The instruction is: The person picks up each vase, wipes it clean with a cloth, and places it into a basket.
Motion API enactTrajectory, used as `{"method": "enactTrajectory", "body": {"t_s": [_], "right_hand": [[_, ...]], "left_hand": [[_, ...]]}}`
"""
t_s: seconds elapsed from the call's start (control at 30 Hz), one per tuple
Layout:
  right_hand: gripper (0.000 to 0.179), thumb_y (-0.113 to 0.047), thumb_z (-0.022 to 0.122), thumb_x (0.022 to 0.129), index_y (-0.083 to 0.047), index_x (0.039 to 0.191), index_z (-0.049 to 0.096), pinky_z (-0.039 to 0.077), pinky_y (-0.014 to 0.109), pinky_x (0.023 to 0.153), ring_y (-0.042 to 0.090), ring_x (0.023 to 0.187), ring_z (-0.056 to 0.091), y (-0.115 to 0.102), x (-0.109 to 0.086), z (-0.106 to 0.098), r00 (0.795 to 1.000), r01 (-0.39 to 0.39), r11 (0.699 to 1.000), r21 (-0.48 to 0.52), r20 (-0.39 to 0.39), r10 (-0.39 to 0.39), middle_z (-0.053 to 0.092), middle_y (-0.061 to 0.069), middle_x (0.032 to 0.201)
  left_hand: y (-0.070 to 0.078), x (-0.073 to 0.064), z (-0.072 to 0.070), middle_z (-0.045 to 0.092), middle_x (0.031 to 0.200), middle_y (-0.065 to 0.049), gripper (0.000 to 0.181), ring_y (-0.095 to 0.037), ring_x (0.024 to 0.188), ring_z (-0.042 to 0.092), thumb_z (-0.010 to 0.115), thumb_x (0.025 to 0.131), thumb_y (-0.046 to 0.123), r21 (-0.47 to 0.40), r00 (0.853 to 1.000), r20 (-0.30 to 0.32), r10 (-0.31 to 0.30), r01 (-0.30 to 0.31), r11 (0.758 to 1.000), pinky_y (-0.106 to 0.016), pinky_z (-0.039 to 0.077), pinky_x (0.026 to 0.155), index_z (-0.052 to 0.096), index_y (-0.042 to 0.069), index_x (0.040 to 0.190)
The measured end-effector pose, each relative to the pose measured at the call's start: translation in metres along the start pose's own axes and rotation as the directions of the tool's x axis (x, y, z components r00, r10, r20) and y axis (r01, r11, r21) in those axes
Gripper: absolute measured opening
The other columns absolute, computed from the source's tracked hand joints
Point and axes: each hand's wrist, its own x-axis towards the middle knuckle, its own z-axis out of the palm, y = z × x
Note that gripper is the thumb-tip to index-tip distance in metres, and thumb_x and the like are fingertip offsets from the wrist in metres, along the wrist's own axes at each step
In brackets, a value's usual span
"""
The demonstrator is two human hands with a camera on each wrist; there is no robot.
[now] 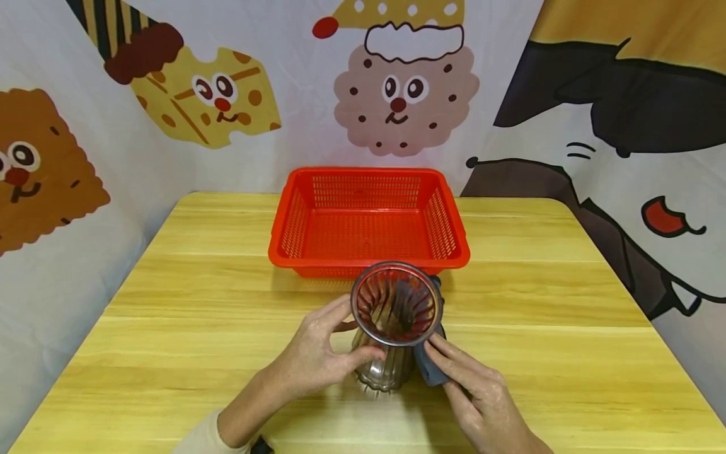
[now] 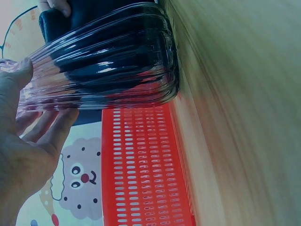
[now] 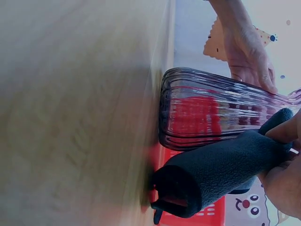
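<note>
A ribbed, smoky clear glass vase (image 1: 387,367) with a flared round rim stands upright on the wooden table. My left hand (image 1: 319,353) holds it just below the rim, thumb on the near side and fingers on the far side. A dark blue-grey cloth (image 1: 431,367) hangs along the vase's right side, pinched near the rim by my right hand (image 1: 479,388). In the right wrist view the cloth (image 3: 225,162) looks folded into a loose roll beside the glass. Through the vase (image 2: 108,66) its dark colour shows in the left wrist view.
A red plastic basket (image 1: 368,261) with slotted walls sits behind the vase, toward the table's back edge. The light wooden table (image 1: 187,328) extends to both sides. Behind it hangs a white curtain (image 1: 306,82) printed with cartoon food figures.
</note>
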Motion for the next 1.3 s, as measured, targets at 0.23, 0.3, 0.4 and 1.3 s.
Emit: {"method": "enactTrajectory", "body": {"t_s": [0.23,0.3,0.4,1.3], "right_hand": [[0.063,0.024,0.059,0.075,0.001,0.134,0.065,0.044,0.021,0.105,0.019,0.129,0.054,0.003,-0.002,0.002,1.000,0.028,1.000,-0.012,-0.004,-0.028,0.058,0.015,0.141],[0.060,0.022,0.059,0.078,0.000,0.134,0.065,0.043,0.020,0.105,0.018,0.130,0.054,0.005,-0.004,0.002,1.000,0.023,1.000,-0.018,0.006,-0.023,0.058,0.013,0.142],[0.063,0.022,0.062,0.076,-0.001,0.134,0.065,0.043,0.017,0.104,0.018,0.129,0.054,0.008,-0.008,0.002,0.999,0.041,0.998,-0.041,0.009,-0.040,0.057,0.012,0.142],[0.052,0.014,0.069,0.078,-0.002,0.128,0.070,0.045,0.018,0.068,0.030,0.116,0.063,0.005,-0.002,-0.009,0.948,-0.078,0.967,-0.241,0.281,0.147,0.064,0.014,0.133]], "left_hand": [[0.000,0.000,0.000,0.060,0.139,-0.006,0.068,-0.025,0.126,0.058,0.088,0.080,0.012,-0.016,1.000,-0.001,-0.009,0.009,1.000,-0.033,0.058,0.090,0.057,0.007,0.141],[0.000,0.000,0.000,0.060,0.138,-0.005,0.068,-0.025,0.126,0.058,0.089,0.080,0.011,-0.011,1.000,0.000,0.000,0.000,1.000,-0.033,0.059,0.090,0.057,0.008,0.140],[-0.001,0.001,0.000,0.061,0.137,-0.006,0.069,-0.025,0.125,0.059,0.089,0.079,0.010,-0.003,1.000,0.004,0.019,-0.019,1.000,-0.032,0.059,0.089,0.057,0.008,0.140],[0.000,0.000,0.001,0.061,0.136,-0.006,0.069,-0.026,0.125,0.059,0.089,0.078,0.009,-0.011,1.000,-0.012,0.018,-0.018,1.000,-0.033,0.059,0.089,0.057,0.008,0.139]]}}
